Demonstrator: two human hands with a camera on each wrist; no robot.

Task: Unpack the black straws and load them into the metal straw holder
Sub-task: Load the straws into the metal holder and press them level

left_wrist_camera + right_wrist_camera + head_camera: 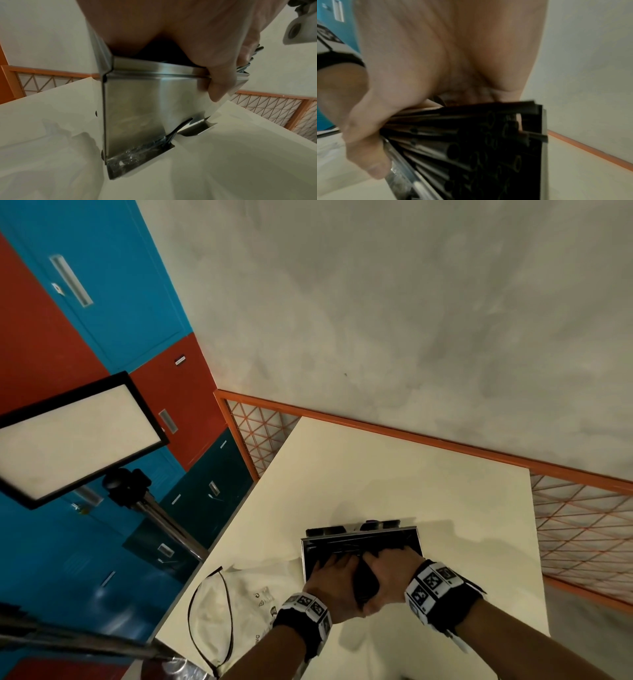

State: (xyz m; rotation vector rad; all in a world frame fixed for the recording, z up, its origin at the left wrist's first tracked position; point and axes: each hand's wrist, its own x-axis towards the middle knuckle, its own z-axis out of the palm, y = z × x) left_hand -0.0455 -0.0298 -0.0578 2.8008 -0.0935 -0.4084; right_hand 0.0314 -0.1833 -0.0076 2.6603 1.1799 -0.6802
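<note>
The metal straw holder [359, 542] stands open-topped on the white table [376, 474]. Both hands meet over its near side. My right hand [387, 573] grips a bundle of black straws [364, 580] that slants into the holder. In the right wrist view the black straws [471, 142] fan out under the palm, open ends showing, beside the holder's rim [402, 175]. My left hand [329, 577] grips the holder's near wall [133, 108]: its thumb [219, 83] hooks over the rim outside, and the fingers are hidden inside. More black straws [247, 63] show past the thumb.
A crumpled white plastic bag [260, 587] with a black cord [191, 604] lies on the table left of the holder. A light panel [75, 436] on a stand rises off the table's left edge. An orange mesh railing [582, 529] borders the far and right sides.
</note>
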